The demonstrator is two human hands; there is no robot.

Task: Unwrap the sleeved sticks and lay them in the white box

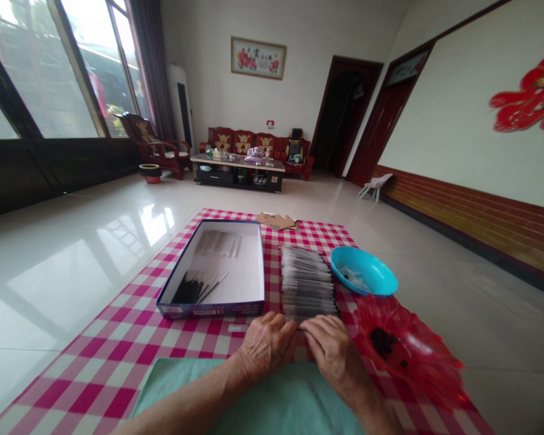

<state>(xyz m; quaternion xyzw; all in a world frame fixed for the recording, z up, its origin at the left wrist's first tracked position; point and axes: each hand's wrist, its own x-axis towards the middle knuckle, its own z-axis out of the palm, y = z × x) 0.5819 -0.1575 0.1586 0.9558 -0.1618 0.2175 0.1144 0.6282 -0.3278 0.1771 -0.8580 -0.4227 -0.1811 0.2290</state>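
Note:
My left hand (269, 341) is closed round a clear plastic tube (238, 328), one end of which sticks out to the left. A thin black rod (300, 329) shows in the gap between my hands, and my right hand (332, 345) pinches it; its far end is hidden by the fingers. Just beyond my hands lies a stacked row of translucent tubes with dark insides (306, 281). To the left, a shallow box (249, 275) holds several clear tubes (217, 243) at its far end and a bunch of black rods (188, 290) at its near end.
A blue bowl (387, 275) with small clear pieces and a red petal-shaped dish (430, 356) with small black pieces stand at the right. Flat cardboard (278, 222) lies at the far edge of the checkered tablecloth (95, 362). A green cloth (181, 377) lies under my forearms.

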